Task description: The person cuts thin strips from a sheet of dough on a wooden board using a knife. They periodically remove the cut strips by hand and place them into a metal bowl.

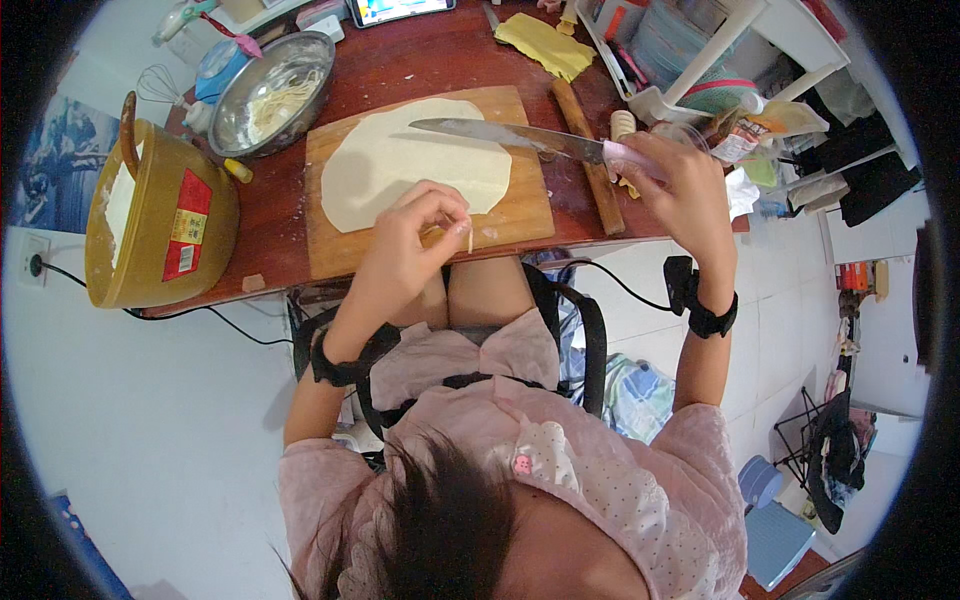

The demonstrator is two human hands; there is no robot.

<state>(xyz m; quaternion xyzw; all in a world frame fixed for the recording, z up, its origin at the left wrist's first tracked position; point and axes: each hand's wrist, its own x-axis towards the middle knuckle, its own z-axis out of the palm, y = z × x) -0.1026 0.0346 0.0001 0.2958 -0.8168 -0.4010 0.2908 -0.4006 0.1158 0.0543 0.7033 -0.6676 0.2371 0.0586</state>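
Note:
A rolled-out sheet of pale dough (420, 161) lies flat on the wooden cutting board (536, 214). My right hand (679, 184) grips the light pink handle of a kitchen knife (510, 135). Its blade points left above the far part of the sheet and casts a shadow there; the steel carries whitish smears. Near the board's front edge, my left hand (420, 240) pinches a short thin strip of dough (471, 240) between thumb and fingers. The strip hangs down beside the sheet's near right edge.
A wooden rolling pin (589, 157) lies right of the board. Behind it is a yellow dough sheet (546, 45). At left stand a metal bowl (225, 124) holding noodle strips, a whisk (159, 84) and a large ochre tub (150, 255). A white rack (720, 56) stands back right.

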